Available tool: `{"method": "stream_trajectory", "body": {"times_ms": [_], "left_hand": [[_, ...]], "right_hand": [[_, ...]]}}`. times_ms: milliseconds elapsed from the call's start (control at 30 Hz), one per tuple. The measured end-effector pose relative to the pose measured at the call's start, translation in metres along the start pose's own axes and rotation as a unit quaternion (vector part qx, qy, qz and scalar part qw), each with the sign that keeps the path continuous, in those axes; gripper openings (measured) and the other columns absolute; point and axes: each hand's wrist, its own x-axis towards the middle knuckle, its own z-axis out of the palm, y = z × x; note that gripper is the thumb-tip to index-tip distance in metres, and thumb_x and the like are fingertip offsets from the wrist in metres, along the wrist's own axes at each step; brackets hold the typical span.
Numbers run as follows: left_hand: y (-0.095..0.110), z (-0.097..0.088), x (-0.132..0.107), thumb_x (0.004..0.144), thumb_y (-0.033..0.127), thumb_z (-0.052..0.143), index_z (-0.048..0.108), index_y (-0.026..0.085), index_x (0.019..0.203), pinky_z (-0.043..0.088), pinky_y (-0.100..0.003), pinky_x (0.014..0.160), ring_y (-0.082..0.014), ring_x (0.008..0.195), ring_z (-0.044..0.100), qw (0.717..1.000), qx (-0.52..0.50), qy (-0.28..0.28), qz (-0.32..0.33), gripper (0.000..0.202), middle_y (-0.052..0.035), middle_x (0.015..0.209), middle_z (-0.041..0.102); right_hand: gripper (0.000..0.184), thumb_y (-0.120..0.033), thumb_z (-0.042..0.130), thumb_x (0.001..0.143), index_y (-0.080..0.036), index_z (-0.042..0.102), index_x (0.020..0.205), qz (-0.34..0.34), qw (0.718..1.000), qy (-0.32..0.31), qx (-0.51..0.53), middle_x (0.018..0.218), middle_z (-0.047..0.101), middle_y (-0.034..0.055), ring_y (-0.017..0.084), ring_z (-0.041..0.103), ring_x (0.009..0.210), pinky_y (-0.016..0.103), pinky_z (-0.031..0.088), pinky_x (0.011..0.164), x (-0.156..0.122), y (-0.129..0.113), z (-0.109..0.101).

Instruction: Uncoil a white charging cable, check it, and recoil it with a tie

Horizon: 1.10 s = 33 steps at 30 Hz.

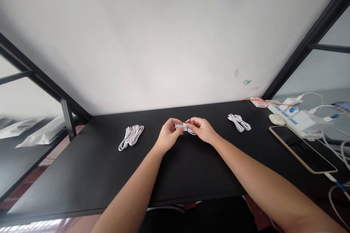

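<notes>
Between my two hands, just above the middle of the black desk (109, 178), is a coiled white charging cable (181, 126) with a thin black tie around it. My left hand (169, 134) pinches the bundle at its left end, where a metal plug shows. My right hand (201, 129) is closed on the right side, its thumb and finger at the black tie, one end of which sticks up. Another bundled white cable (131, 137) lies to the left of my hands. A third bundle (239, 122) lies to the right.
At the right edge a phone (303, 149) lies beside a white power strip (287, 113) with chargers and cords. Near them are a white rounded case (276, 119) and a pink-and-white block (259, 102). Plastic bags (49, 133) rest beyond the left frame. A wall backs the desk.
</notes>
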Motion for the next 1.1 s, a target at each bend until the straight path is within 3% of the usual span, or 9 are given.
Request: {"method": "stream_trajectory", "body": {"times_ms": [133, 233, 367, 533, 767, 1100], "left_hand": [[-0.007, 0.003, 0.002, 0.084, 0.045, 0.073, 0.064, 0.015, 0.101, 0.055, -0.024, 0.056, -0.0140, 0.072, 0.068, 0.998, 0.049, -0.004, -0.029, 0.036, -0.0045, 0.087, 0.067], [-0.009, 0.002, 0.002, 0.086, 0.051, 0.070, 0.068, 0.014, 0.096, 0.055, -0.024, 0.055, -0.0135, 0.063, 0.067, 0.995, 0.082, -0.022, -0.048, 0.039, -0.0044, 0.076, 0.068], [-0.011, 0.001, 0.002, 0.084, 0.049, 0.072, 0.069, 0.014, 0.095, 0.058, -0.026, 0.060, -0.0148, 0.062, 0.070, 0.993, 0.098, -0.020, -0.057, 0.037, -0.0049, 0.074, 0.071], [-0.010, 0.000, 0.002, 0.083, 0.045, 0.074, 0.069, 0.014, 0.090, 0.058, -0.027, 0.062, -0.0158, 0.062, 0.071, 0.995, 0.083, 0.009, -0.058, 0.032, -0.0044, 0.071, 0.071], [0.002, 0.001, -0.002, 0.085, 0.039, 0.069, 0.074, 0.014, 0.101, 0.055, -0.027, 0.067, -0.0159, 0.064, 0.069, 0.989, 0.139, -0.001, -0.045, 0.030, -0.0049, 0.071, 0.073], [0.003, 0.002, -0.005, 0.085, 0.044, 0.067, 0.075, 0.017, 0.096, 0.049, -0.025, 0.057, -0.0137, 0.057, 0.063, 0.979, 0.204, -0.017, -0.004, 0.030, -0.0028, 0.075, 0.070]], "right_hand": [[0.032, -0.049, 0.064, 0.090, -0.018, 0.072, 0.098, -0.019, 0.999, 0.005, -0.045, 0.079, 0.070, 0.0027, 0.013, 0.056, 0.063, 0.026, 0.044, 0.059, -0.002, -0.004, 0.000], [0.031, -0.048, 0.061, 0.093, -0.019, 0.072, 0.091, -0.037, 0.996, 0.013, -0.080, 0.075, 0.067, 0.0014, 0.013, 0.054, 0.062, 0.027, 0.042, 0.058, -0.005, -0.010, 0.001], [0.030, -0.047, 0.061, 0.093, -0.020, 0.070, 0.085, -0.051, 0.993, 0.038, -0.096, 0.073, 0.066, 0.0012, 0.014, 0.056, 0.062, 0.027, 0.044, 0.059, -0.006, -0.014, 0.000], [0.026, -0.045, 0.066, 0.089, -0.020, 0.071, 0.089, -0.050, 0.993, 0.070, -0.085, 0.080, 0.071, 0.0037, 0.016, 0.062, 0.066, 0.029, 0.050, 0.061, -0.006, -0.014, -0.001], [0.028, -0.048, 0.067, 0.087, -0.021, 0.072, 0.088, -0.046, 0.993, 0.074, -0.075, 0.079, 0.072, 0.0047, 0.018, 0.065, 0.066, 0.030, 0.052, 0.061, -0.005, -0.015, -0.001], [0.021, -0.042, 0.070, 0.085, -0.021, 0.073, 0.085, -0.058, 0.990, 0.073, -0.105, 0.079, 0.074, 0.0044, 0.018, 0.065, 0.067, 0.030, 0.052, 0.063, -0.006, -0.015, 0.000]]}}
